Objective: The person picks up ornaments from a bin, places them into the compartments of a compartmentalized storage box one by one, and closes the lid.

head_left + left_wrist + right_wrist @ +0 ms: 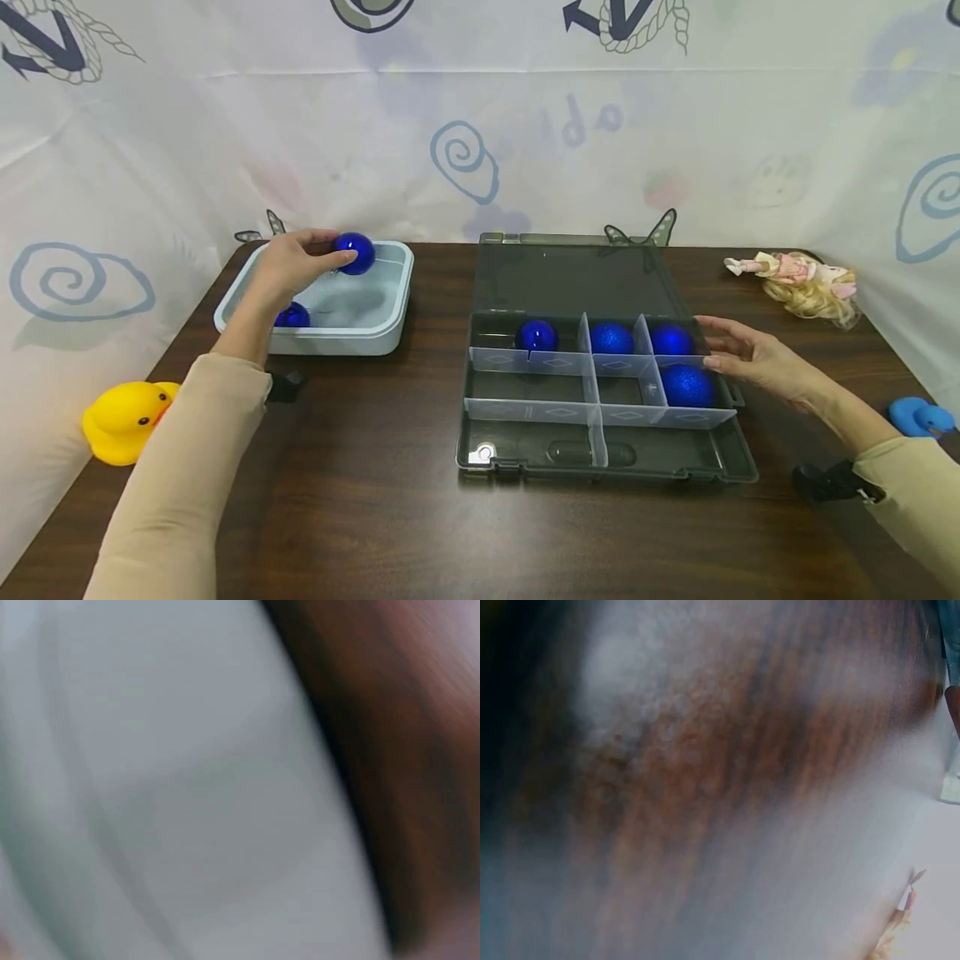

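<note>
A shiny blue ball [355, 252] is pinched between the thumb and fingers of my left hand [288, 265], above the light blue plastic tub [397, 287]. Another blue ball [292, 315] lies in the tub, partly hidden by my forearm. To the right stands a grey see-through divider box [525, 454] with its lid [570, 279] tipped back. Blue balls sit in its back-row compartments: one ball [537, 335] at left, a glittery ball [612, 338] in the middle, another ball [672, 340] at right. A larger glittery ball [687, 386] is in front. My right hand [765, 367] touches the box's right edge.
A yellow rubber duck [123, 423] stands at the table's left side. On the far right lie a blond doll [802, 279] and a small blue duck [921, 417]. A printed white curtain [480, 108] hangs behind the brown table [375, 500]. Both wrist views are very blurred.
</note>
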Demonstrator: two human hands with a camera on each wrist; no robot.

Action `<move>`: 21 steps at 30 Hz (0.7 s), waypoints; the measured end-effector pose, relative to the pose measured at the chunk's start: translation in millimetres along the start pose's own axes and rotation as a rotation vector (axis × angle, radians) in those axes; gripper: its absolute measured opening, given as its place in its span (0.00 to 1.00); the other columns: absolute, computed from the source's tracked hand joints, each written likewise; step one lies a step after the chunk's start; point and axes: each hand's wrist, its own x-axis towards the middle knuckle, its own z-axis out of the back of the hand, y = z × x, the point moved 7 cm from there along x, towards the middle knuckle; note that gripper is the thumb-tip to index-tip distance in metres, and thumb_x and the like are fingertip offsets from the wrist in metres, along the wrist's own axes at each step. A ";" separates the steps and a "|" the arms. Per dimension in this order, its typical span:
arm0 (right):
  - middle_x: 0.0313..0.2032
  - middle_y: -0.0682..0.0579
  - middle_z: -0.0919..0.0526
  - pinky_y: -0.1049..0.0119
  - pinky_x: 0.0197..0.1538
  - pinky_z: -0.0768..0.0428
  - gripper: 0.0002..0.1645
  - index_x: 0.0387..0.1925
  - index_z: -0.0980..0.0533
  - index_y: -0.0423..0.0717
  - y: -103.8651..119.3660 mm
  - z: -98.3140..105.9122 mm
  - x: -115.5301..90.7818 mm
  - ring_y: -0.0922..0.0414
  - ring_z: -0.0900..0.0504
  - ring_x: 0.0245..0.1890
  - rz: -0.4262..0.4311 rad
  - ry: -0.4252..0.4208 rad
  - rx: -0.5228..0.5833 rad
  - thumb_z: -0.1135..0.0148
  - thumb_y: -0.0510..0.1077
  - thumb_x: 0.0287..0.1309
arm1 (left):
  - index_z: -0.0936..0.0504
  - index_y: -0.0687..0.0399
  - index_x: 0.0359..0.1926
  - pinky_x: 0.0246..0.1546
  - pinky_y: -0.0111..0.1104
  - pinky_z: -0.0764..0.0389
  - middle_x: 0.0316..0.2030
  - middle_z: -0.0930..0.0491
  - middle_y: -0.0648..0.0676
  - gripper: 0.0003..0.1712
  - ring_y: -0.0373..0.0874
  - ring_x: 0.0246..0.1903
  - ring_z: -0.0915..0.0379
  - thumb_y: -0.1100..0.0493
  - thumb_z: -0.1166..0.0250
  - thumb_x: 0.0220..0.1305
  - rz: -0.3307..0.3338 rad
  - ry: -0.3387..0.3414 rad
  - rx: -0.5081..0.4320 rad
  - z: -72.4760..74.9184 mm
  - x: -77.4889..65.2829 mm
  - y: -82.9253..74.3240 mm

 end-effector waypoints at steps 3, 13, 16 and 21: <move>0.68 0.31 0.47 0.81 0.47 0.27 0.37 0.72 0.51 0.43 -0.8 1.6 -0.8 0.66 0.35 0.58 -0.002 -0.008 0.010 0.48 0.42 0.67 | 0.29 0.59 0.61 0.53 0.38 0.30 0.55 0.25 0.63 0.37 0.48 0.53 0.29 0.43 0.33 0.57 -0.052 0.034 -0.094 -16.2 -0.2 -33.6; 0.67 0.31 0.45 0.80 0.48 0.26 0.37 0.71 0.51 0.42 2.6 1.8 -1.7 0.46 0.36 0.62 -0.011 -0.017 -0.025 0.48 0.44 0.67 | 0.26 0.60 0.58 0.48 0.30 0.23 0.51 0.23 0.59 0.26 0.45 0.47 0.26 0.59 0.34 0.59 -0.126 0.384 -0.447 -121.0 -23.1 -140.4; 0.68 0.32 0.45 0.79 0.48 0.26 0.37 0.71 0.51 0.42 4.2 1.9 -0.6 0.37 0.40 0.63 -0.019 -0.015 -0.020 0.47 0.43 0.67 | 0.27 0.61 0.58 0.53 0.36 0.24 0.52 0.23 0.60 0.25 0.46 0.50 0.25 0.61 0.34 0.60 -0.119 0.511 -0.530 -154.1 -35.5 -161.7; 0.68 0.33 0.45 0.80 0.48 0.26 0.38 0.71 0.51 0.42 6.1 1.9 2.7 0.36 0.41 0.64 -0.020 -0.015 -0.001 0.47 0.43 0.67 | 0.27 0.60 0.59 0.51 0.35 0.23 0.51 0.23 0.59 0.24 0.48 0.50 0.23 0.63 0.36 0.61 -0.069 0.665 -0.640 -198.5 -54.2 -186.3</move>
